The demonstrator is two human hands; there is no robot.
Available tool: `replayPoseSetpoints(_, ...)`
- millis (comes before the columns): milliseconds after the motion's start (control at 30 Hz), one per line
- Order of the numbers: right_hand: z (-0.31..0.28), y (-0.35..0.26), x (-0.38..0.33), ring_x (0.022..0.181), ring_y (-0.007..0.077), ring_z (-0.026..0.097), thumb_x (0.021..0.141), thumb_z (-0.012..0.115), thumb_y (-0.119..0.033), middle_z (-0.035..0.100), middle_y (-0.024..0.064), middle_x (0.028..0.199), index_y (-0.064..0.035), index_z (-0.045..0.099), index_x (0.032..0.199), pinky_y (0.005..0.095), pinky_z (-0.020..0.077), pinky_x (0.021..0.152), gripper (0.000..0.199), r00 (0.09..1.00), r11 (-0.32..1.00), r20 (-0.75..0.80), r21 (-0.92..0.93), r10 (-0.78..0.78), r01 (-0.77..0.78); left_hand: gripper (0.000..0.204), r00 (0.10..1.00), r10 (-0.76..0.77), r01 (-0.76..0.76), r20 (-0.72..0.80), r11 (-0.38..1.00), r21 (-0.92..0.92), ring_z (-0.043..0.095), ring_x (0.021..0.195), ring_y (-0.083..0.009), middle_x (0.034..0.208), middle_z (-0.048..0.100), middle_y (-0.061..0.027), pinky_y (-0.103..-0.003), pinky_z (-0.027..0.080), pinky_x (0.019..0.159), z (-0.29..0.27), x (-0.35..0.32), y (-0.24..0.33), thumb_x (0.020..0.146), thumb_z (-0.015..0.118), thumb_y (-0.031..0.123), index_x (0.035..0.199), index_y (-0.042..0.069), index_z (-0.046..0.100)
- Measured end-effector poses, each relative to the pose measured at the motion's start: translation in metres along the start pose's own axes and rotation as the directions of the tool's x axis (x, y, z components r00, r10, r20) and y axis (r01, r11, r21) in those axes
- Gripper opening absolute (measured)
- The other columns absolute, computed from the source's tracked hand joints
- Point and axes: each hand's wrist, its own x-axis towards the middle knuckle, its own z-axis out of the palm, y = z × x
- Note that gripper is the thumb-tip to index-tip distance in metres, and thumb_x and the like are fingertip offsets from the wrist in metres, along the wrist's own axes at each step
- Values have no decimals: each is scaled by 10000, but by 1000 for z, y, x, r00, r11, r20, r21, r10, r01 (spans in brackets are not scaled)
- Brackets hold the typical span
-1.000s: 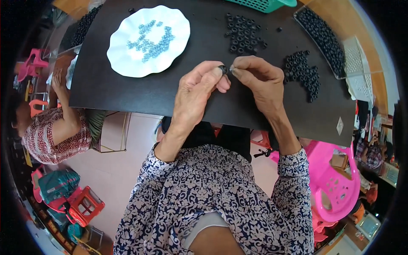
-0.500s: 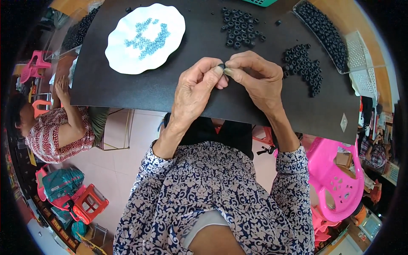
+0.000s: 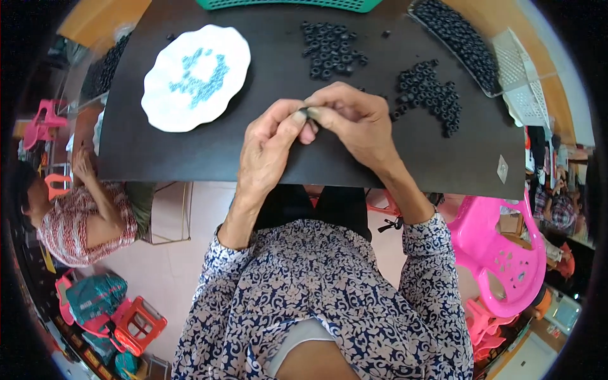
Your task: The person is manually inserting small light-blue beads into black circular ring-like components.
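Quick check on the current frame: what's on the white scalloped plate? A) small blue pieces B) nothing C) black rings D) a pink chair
A: the white plate carries a scatter of small blue pieces, while the black rings lie in loose piles on the dark board beyond the hands.

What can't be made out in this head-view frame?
- Small dark piece pinched between left hand and right hand: fingertips cover most of it, so its shape is unclear.
- Green basket: cut off by the top edge.
- Blue bits on white plate: too small to identify.
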Motion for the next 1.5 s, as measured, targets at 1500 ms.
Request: replayPoseSetpoints(1500, -23, -12, -1, 925, 139, 626, 815, 688, 15, 659, 63, 1054, 10, 700, 1033, 247, 500, 846, 218, 973, 974, 54, 13, 227, -227, 166, 1000, 14, -14, 6, 1000, 4, 562, 742, -73, 808, 624, -25, -216, 455, 735, 0, -1, -3, 951, 514, 106, 940, -22, 619)
